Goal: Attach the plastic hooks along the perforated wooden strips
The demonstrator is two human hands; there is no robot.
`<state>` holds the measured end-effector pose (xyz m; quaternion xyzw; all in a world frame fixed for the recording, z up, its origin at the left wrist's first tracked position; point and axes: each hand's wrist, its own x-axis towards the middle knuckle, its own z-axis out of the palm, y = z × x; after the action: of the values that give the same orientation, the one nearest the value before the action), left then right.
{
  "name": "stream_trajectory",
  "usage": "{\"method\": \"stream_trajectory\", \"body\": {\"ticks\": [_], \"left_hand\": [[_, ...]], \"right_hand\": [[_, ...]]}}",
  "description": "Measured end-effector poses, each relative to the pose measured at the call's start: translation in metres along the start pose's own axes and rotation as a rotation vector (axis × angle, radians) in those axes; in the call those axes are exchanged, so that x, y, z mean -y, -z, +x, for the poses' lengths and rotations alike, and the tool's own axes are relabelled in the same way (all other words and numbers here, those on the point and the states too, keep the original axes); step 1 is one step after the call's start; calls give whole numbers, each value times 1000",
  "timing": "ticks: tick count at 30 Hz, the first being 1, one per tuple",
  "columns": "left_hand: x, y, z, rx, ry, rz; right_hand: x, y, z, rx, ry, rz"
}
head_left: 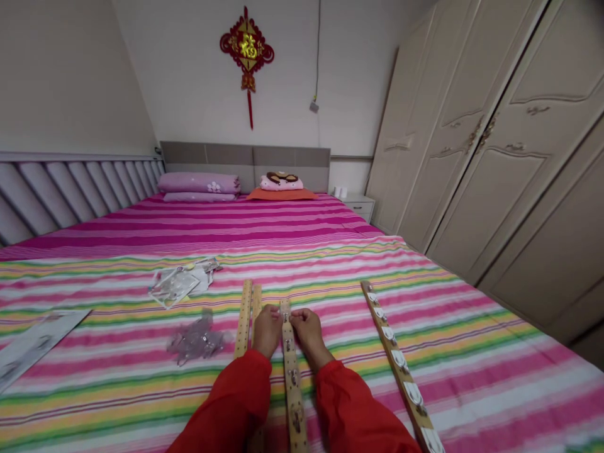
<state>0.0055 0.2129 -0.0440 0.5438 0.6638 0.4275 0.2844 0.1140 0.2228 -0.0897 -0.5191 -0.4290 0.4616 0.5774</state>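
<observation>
In the head view a narrow wooden strip (291,365) with several small shiny metal pieces along it lies lengthwise before me. My left hand (267,330) is closed in a pinch at the left edge of its far end. From the other side, my right hand (306,330) pinches at the same spot. A tiny metal piece (285,318) shows between the fingertips; what exactly each hand grips is too small to make out. Two more wooden strips with rows of holes, one of them the outer strip (244,318), lie left of my left hand, partly hidden by my sleeve.
At right lies a wooden strip (394,352) bearing white pieces and metal parts. Crumpled clear plastic (198,340), a pile of small packets (182,283) and a long white packet (42,343) are at left. All rest on a striped bed sheet (340,270). Wardrobes (472,151) stand right.
</observation>
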Motion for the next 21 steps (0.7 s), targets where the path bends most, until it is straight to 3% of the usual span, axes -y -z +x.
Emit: {"method": "stream_trajectory", "body": {"ticks": [6,14,21], "left_hand": [[3,3,-1,69,-138,-4],[7,5,8,231,-173,-31],[6,5,13,368,-141,-121]], "right_hand": [[8,5,-2,47,96,-103],[18,9,-5,174,159,-550],[16,12,2,246,111,-385]]}}
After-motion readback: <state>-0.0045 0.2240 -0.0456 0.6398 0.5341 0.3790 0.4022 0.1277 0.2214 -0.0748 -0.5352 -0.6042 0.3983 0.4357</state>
